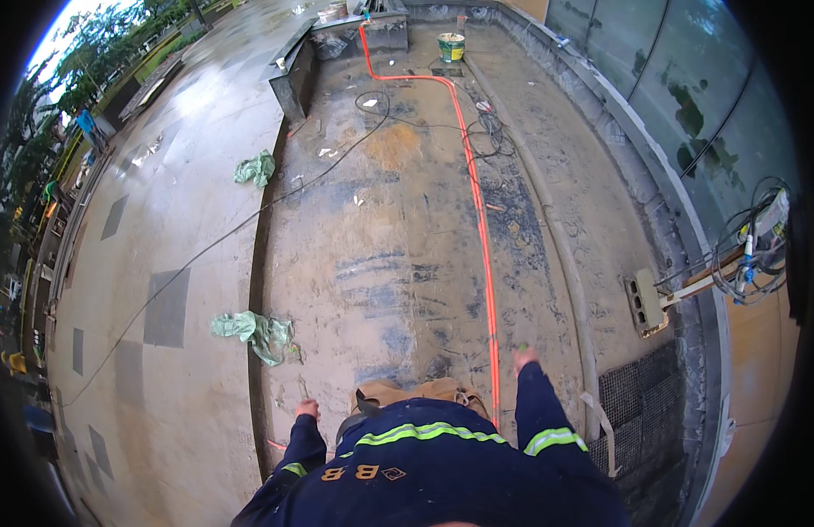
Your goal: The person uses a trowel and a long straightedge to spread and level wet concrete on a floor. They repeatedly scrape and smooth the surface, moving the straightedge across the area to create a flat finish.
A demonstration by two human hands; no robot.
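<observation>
My left hand (307,407) is low in front of me, fingers closed, with a thin, pale, stick-like thing (302,387) at its top that is too small to name. My right hand (524,358) is farther forward, fingers curled; a small green spot shows at it, but what it holds, if anything, is unclear. Two orange conduits (482,233) run along the muddy floor (336,237) just left of my right hand. A crumpled green sack (262,334) lies over the ledge beyond my left hand.
Another green sack (255,168) lies farther up the ledge. A dark cable (222,250) crosses the floor to a tangled coil (489,139). A bucket (451,47) stands at the far end. On the right are a hollow block (642,303) with a pole, black grid mats (640,395) and glass panels (701,105).
</observation>
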